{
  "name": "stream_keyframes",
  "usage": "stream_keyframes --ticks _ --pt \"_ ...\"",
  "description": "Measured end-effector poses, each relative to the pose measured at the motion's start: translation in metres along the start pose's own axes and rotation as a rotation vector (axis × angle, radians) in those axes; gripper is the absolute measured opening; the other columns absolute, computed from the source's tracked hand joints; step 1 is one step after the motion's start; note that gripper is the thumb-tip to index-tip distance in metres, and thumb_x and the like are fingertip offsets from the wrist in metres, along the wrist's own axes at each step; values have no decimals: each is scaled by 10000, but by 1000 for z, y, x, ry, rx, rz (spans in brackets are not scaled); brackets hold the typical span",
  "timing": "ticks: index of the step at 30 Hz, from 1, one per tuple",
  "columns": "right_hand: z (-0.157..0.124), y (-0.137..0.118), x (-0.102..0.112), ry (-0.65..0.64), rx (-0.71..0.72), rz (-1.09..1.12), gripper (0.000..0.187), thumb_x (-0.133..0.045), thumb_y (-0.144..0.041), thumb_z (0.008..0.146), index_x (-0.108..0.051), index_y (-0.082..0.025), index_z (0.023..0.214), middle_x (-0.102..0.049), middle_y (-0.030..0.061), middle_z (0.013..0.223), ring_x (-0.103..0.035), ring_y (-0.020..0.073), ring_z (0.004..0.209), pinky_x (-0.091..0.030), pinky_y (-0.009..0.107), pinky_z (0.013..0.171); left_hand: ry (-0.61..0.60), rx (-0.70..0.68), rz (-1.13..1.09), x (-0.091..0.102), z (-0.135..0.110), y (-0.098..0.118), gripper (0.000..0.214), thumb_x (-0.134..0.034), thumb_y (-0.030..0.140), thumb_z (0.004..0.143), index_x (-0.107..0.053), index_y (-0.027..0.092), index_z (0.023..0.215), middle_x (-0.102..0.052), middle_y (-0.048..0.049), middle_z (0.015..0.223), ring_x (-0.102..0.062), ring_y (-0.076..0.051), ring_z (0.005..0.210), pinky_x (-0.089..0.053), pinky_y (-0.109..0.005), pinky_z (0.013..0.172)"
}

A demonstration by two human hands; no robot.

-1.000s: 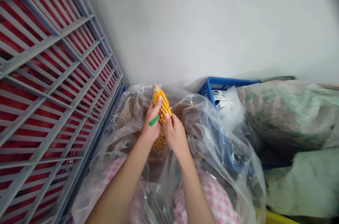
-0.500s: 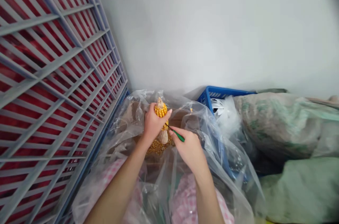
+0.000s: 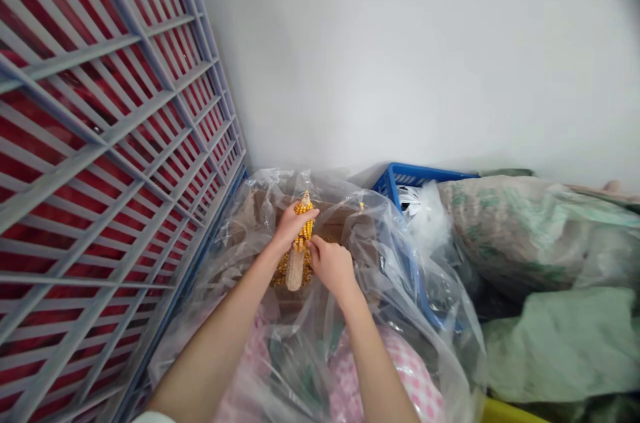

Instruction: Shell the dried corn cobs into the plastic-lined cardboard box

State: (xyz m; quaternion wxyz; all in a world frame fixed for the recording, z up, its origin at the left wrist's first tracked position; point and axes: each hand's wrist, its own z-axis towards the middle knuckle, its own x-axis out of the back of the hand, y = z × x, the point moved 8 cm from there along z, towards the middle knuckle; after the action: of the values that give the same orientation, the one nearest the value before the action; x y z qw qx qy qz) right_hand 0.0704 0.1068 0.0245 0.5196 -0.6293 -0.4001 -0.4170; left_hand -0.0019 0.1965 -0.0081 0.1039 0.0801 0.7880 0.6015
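Note:
In the head view a corn cob (image 3: 305, 223) tilts upward in my left hand (image 3: 289, 224), whose fingers and thumb wrap its upper part. Yellow kernels cover that upper half, while the lower end is stripped bare and pale. My right hand (image 3: 333, 265) is closed, its fingertips against the cob's right side near the lower kernels. The green-handled tool it held half a second ago is hidden by the hand now. Loose kernels (image 3: 281, 270) lie below the cob, inside a clear plastic bag (image 3: 400, 276) spread over my lap.
A slatted plastic crate (image 3: 145, 96) with red material behind it stands on the left. A white wall (image 3: 400, 56) rises ahead. To the right are a blue basket (image 3: 430, 173) holding a white plastic bag (image 3: 427, 213), a large stuffed sack (image 3: 520, 230) and green cloth (image 3: 565, 343).
The cob has tipped, its bare lower end now further left and lower. My right hand has turned and moved slightly left, and the green tool handle no longer shows.

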Motion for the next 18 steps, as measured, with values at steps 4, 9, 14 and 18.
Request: stream_keyframes --ticks 4,9,14,18 --pt "-5 25 14 -33 -35 166 308 -344 -358 852 -611 -235 761 -635 25 656 -563 145 590 -291 221 524 -20 13 -93 5 1 2 356 -697 389 539 -556 158 770 -566 3 660 -530 -111 587 -388 -226 571" --pt "-10 59 42 225 -213 423 389 -307 -459 839 -602 -211 788 -615 18 680 -539 140 625 -329 221 572 214 -49 -339 23 10 7 365 -709 382 547 -540 161 783 -554 13 704 -520 -88 625 -400 -214 617" --pt "2 72 5 173 -361 593 544 -517 -568 663 -560 -185 1047 -617 78 901 -557 202 812 -381 276 682 307 11 -704 16 13 -3 312 -677 373 603 -519 164 771 -543 17 710 -521 -76 635 -418 -200 624" --pt "8 76 0 180 -316 835 512 -629 -485 590 -564 -174 992 -601 41 881 -541 170 777 -387 262 686 250 65 -862 16 11 3 242 -635 369 646 -521 173 731 -549 15 671 -542 -95 620 -457 -233 635"
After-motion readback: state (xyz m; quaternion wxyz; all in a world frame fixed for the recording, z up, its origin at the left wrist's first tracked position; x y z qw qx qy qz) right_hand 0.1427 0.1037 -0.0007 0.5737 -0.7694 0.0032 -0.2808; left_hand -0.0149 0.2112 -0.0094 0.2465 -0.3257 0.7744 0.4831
